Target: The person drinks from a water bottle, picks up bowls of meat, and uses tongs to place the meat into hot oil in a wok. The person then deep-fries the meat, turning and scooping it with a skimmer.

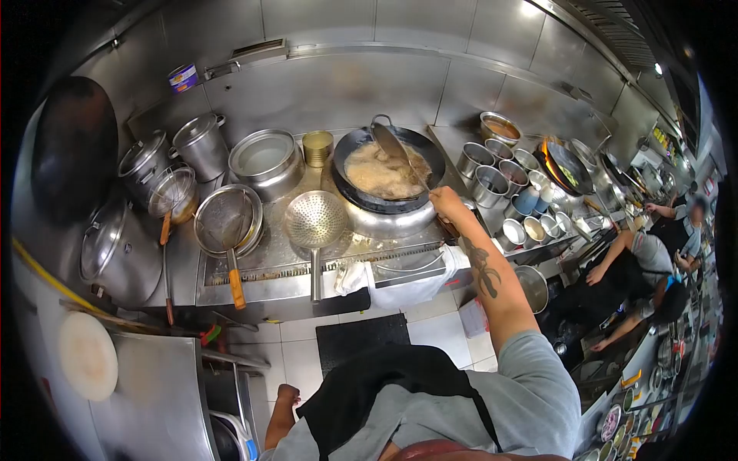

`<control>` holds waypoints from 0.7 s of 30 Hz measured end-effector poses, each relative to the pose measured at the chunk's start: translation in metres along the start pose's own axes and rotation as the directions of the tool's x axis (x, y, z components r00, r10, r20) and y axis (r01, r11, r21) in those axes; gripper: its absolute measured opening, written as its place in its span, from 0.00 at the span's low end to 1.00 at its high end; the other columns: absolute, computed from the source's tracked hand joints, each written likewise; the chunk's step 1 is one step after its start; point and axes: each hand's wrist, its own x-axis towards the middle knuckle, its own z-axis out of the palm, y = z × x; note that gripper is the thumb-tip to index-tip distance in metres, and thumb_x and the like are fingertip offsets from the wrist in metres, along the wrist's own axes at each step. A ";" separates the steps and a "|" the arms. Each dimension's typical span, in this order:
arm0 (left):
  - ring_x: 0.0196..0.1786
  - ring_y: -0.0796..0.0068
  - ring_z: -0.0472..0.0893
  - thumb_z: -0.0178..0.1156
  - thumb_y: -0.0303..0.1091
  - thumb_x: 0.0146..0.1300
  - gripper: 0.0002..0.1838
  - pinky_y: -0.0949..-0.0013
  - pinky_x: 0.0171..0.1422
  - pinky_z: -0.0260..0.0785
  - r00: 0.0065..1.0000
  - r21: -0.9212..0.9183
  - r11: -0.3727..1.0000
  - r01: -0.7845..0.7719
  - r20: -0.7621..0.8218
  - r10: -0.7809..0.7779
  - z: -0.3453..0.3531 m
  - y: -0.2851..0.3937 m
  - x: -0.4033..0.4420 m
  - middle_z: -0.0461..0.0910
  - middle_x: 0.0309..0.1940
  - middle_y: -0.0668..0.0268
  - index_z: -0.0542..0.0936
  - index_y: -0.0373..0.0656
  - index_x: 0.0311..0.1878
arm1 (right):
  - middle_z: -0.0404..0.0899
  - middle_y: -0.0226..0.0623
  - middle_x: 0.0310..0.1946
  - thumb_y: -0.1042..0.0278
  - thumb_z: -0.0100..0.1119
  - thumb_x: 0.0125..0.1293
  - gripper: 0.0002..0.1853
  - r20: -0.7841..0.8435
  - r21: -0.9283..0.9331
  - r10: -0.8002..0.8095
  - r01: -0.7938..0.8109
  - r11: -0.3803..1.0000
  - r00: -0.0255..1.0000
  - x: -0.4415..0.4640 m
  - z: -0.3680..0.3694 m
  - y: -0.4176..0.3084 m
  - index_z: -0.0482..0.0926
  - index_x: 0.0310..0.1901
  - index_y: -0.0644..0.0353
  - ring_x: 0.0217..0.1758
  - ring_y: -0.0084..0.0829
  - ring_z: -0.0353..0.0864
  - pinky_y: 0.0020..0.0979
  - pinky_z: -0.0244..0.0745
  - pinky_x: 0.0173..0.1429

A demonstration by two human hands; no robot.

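Ladle (pixel 390 143), in the head view, lies with its broad end inside the wok (pixel 429 146), at the frothy liquid (pixel 365 175). Its handle slants toward the right hand (pixel 443 206), whose fingers wrap around it — so the broad end is ahead and to the left of that nearer hand. Down beside the apron (pixel 369 396), well apart from the wok, is the left hand (pixel 288 394); its fingers look curled, but I cannot tell whether it holds anything. Strainers (pixel 316 217) and pots (pixel 201 147) crowd the steel stove (pixel 280 247) on the left, cups (pixel 489 192) on the right — tiled floor (pixel 438 338) below, other people (pixel 652 252) farther right.
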 end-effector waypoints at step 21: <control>0.19 0.67 0.79 0.59 0.23 0.58 0.05 0.63 0.19 0.73 0.995 0.029 0.995 0.094 0.043 -0.095 0.022 -0.053 -0.015 0.78 0.20 0.58 0.77 0.39 0.26 | 0.72 0.30 0.18 0.61 0.50 0.72 0.14 -0.123 0.201 0.052 -0.026 0.979 0.991 -0.011 -0.055 0.017 0.80 0.47 0.61 0.13 0.22 0.67 0.29 0.62 0.13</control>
